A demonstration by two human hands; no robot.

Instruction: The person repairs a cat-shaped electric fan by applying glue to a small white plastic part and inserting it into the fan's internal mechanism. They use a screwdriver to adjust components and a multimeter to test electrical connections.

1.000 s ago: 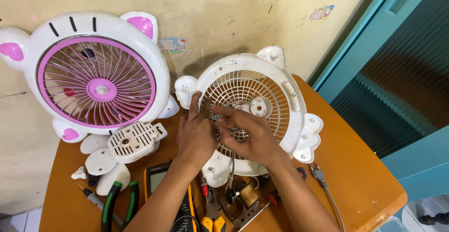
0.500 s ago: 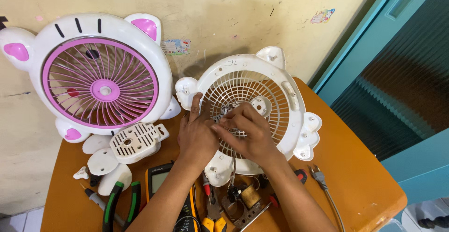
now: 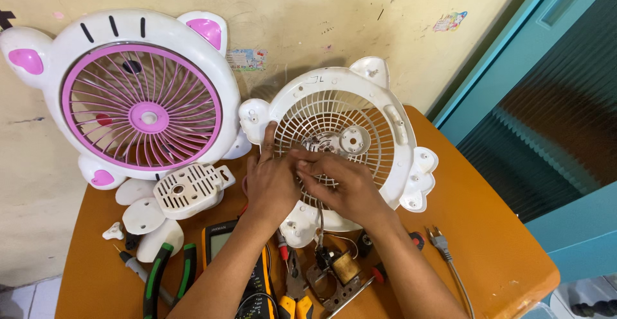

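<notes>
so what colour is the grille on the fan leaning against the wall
Purple-pink, set in a white housing; the fan grille shows best in the head view, left of the hands.

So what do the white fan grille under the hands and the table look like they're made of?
White fan grille: seemingly moulded plastic, matte, with thin uniform ribs and screw bosses. Table: smooth orange surface with a slight sheen, perhaps laminate or painted board; cannot tell which. Both hands, left and right, rest on the grille.

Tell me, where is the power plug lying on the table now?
In the head view, the power plug lies at the right on the orange table, just below the white fan grille and right of the right hand.
</notes>
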